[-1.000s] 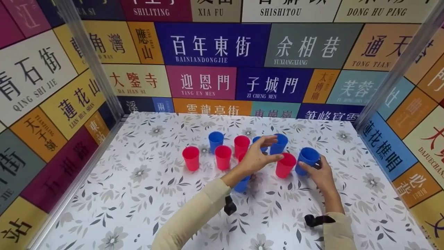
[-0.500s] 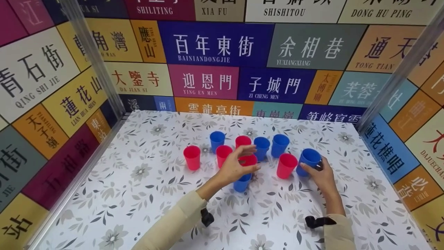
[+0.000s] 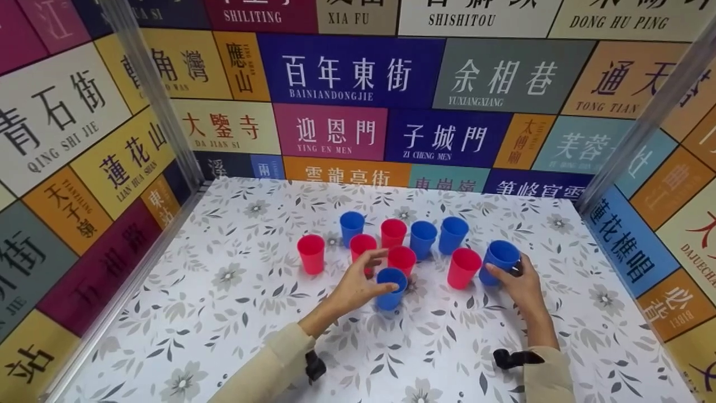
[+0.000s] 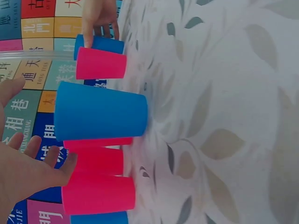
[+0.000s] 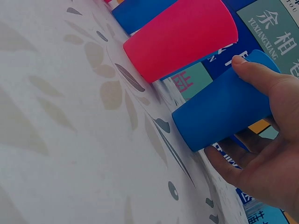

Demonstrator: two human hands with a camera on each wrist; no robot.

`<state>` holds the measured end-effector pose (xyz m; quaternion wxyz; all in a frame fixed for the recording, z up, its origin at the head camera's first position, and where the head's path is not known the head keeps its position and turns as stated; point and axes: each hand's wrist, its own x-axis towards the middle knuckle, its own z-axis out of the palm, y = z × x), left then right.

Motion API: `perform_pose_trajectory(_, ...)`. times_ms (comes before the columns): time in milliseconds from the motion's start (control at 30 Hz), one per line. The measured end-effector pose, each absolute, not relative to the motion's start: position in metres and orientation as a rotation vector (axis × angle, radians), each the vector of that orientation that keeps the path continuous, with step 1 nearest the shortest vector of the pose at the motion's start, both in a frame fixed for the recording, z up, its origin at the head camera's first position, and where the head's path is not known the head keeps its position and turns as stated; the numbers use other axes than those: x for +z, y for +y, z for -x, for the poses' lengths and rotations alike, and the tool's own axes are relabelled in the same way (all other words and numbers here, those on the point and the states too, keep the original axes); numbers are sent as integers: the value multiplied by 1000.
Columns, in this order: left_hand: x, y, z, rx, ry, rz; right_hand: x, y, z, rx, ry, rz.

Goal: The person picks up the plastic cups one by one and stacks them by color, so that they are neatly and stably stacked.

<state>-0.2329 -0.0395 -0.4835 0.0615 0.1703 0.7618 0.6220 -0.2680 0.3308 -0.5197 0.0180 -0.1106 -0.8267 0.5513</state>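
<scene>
While the right hand (image 3: 523,284) gripped the rightmost blue cup (image 3: 502,257), the left hand (image 3: 351,287) held its fingers spread beside the near blue cup (image 3: 389,300) on the surface (image 3: 447,352), where an even, gentle squeeze, clear of the red cup (image 3: 404,258) just beyond, seemed best.

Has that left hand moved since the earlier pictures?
Yes. In the head view, the left hand has moved leftward and down the picture, away from the rightmost red cup, to beside the nearest blue cup.
</scene>
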Motion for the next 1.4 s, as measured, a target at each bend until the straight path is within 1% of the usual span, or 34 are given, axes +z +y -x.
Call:
perform_pose_trajectory(433,-509,-43,232,1802,2237,-454,-522,332,267,1704,-2562,313)
perform_pose_trajectory(767,-518,-34,230,1818,2218,-409,-522,334,267,1703,-2588,336)
perform_pose_trajectory(1067,-518,-32,232,1814,2238,-323,-522,332,269,1703,-2570,292)
perform_pose_trajectory(1400,-494,-28,233,1740,2282,-462,-521,332,267,1729,-2550,310)
